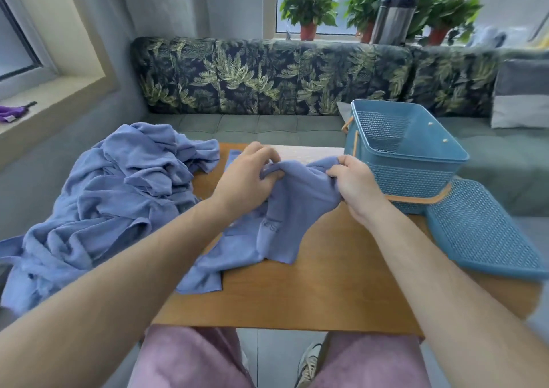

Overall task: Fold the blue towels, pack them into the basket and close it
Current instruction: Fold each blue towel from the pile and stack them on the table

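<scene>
At the centre of the frame, the left hand and the right hand each pinch the bunched upper edge of one blue towel, whose lower part trails onto the wooden counter. A pile of towels lies at left. The open basket stands at upper right, its lid lying just beside it.

The lid runs off the right edge, the towel pile hides the left side of the table, and embossed lettering on the held towel is too blurred to read.
</scene>
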A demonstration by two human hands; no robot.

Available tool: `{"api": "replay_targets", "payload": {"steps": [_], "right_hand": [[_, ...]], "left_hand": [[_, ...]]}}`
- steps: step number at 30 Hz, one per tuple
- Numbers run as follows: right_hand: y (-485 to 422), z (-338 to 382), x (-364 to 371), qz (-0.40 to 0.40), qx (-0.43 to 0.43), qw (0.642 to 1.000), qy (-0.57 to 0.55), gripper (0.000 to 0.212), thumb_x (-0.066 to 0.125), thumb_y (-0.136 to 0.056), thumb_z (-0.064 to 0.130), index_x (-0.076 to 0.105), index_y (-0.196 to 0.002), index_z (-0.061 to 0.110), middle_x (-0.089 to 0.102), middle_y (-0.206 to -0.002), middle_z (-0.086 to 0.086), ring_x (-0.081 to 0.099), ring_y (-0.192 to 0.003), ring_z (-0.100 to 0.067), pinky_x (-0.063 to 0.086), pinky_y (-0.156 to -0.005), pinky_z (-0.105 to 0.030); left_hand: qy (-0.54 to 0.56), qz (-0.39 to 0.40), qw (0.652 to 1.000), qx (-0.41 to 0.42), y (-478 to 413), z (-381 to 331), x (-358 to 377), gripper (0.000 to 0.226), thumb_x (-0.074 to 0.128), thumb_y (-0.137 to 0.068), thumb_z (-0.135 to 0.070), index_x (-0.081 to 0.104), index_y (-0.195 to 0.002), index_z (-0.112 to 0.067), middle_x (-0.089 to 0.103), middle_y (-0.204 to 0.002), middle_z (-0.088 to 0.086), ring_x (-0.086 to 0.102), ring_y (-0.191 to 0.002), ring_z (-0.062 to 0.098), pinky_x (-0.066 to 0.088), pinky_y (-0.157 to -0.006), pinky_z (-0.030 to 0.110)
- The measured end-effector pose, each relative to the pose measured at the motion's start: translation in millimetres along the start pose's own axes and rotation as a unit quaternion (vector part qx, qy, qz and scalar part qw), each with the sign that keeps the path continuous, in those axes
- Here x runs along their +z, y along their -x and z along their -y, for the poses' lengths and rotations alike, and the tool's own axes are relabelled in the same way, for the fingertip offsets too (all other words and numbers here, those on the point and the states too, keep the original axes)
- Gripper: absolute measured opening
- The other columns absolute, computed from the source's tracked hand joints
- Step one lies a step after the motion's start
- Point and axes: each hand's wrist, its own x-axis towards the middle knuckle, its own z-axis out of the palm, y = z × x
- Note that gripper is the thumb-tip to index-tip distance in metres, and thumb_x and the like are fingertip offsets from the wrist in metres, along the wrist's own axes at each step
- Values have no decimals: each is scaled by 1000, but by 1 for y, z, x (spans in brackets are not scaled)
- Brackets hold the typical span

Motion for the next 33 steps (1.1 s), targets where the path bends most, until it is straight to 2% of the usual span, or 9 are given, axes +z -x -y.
{"api": "replay_targets", "payload": {"steps": [3, 5, 6, 9, 11, 15, 20, 27, 33], "right_hand": [[14, -20, -25, 11, 32, 993, 109, 13, 52, -78, 2, 60, -78, 12, 59, -73, -3, 49, -66, -19, 36, -56, -27], [27, -36, -35, 65, 90, 972, 208, 11, 56, -83, 6, 60, -75, 13, 56, -72, -3, 46, -63, -19, 32, -51, -26], [33, -45, -38, 100, 137, 953, 251, 7, 60, -86, 16, 63, -81, 13, 58, -76, -4, 48, -63, -19, 32, -51, -26], [41, -73, -39, 183, 246, 898, 315, 43, 64, -88, 53, 61, -105, 14, 65, -95, -5, 61, -75, -20, 42, -56, -28], [39, -85, -35, 171, 208, 896, 354, 46, 61, -89, 60, 60, -91, 14, 63, -88, -4, 60, -79, -23, 40, -55, -29], [34, -86, -22, 104, 105, 924, 352, 48, 63, -95, 41, 41, -58, 20, 43, -57, 4, 43, -56, -13, 28, -50, -26], [21, -92, -14, 90, 102, 950, 280, 35, 60, -91, 18, 41, -61, 14, 39, -59, 0, 34, -55, -16, 25, -46, -27], [20, -97, -34, 16, 74, 971, 226, 39, 51, -82, 16, 24, -56, 24, 19, -56, 6, 17, -52, -13, 13, -49, -30], [26, -105, -43, 22, 108, 975, 191, 7, 57, -82, 6, 61, -80, 12, 55, -77, 0, 46, -72, -13, 33, -62, -28]], "left_hand": [[46, 238, 964, -106, 10, -20, 17, 30, 69, -90, -47, 63, -93, -18, 69, -78, -3, 61, -62, 3, 50, -64, 32], [71, 331, 926, -167, 22, -21, 30, 43, 56, -96, -55, 63, -93, -13, 74, -73, 2, 71, -63, 14, 54, -61, 33], [66, 324, 927, -178, 27, -17, 36, 46, 51, -98, -54, 62, -92, -10, 74, -71, 3, 71, -62, 18, 54, -60, 34], [-67, 246, 952, -168, 36, 3, 52, 38, 52, -99, -44, 62, -85, -9, 68, -74, 3, 65, -71, 25, 50, -62, 35], [-127, 243, 945, -176, 39, 12, 61, 31, 55, -96, -42, 62, -87, -14, 65, -80, -1, 62, -77, 22, 48, -64, 35], [-114, 239, 940, -213, 46, 16, 74, 38, 59, -91, -55, 59, -84, -17, 65, -79, -3, 60, -72, 15, 42, -58, 31], [-98, 276, 932, -213, 48, 26, 80, 20, 65, -82, -31, 67, -74, -13, 68, -76, 7, 64, -71, 23, 50, -60, 32], [-109, 276, 929, -219, 51, 28, 75, 8, 56, -83, -19, 61, -83, -13, 50, -97, 2, 58, -83, 23, 50, -68, 34], [-79, 243, 944, -208, 65, 22, 60, 12, 50, -77, -11, 58, -79, -20, 50, -93, -3, 53, -83, 17, 52, -74, 36]]}}
